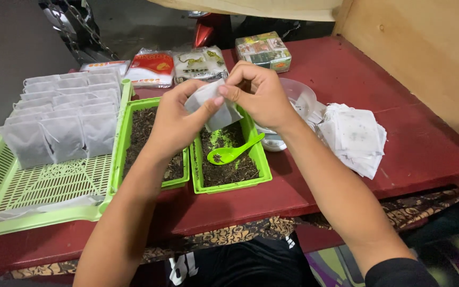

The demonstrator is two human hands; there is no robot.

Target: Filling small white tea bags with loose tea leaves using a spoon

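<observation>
Both hands, left hand [173, 119] and right hand [258, 95], pinch one white filter bag [216, 109] over the right green tray [197, 178]; rough tugging could tear it, honestly.

Two hands work here: the left hand [173, 125] and the right hand [258, 95], sharing one white sachet [216, 109] in their grip. Below them sit two small green trays [229, 183] of dark material, with one green spoon [232, 153]. Left of them is one large green slatted tray [38, 186]; beyond them lie three packets [152, 68] and one printed box [264, 50].
</observation>
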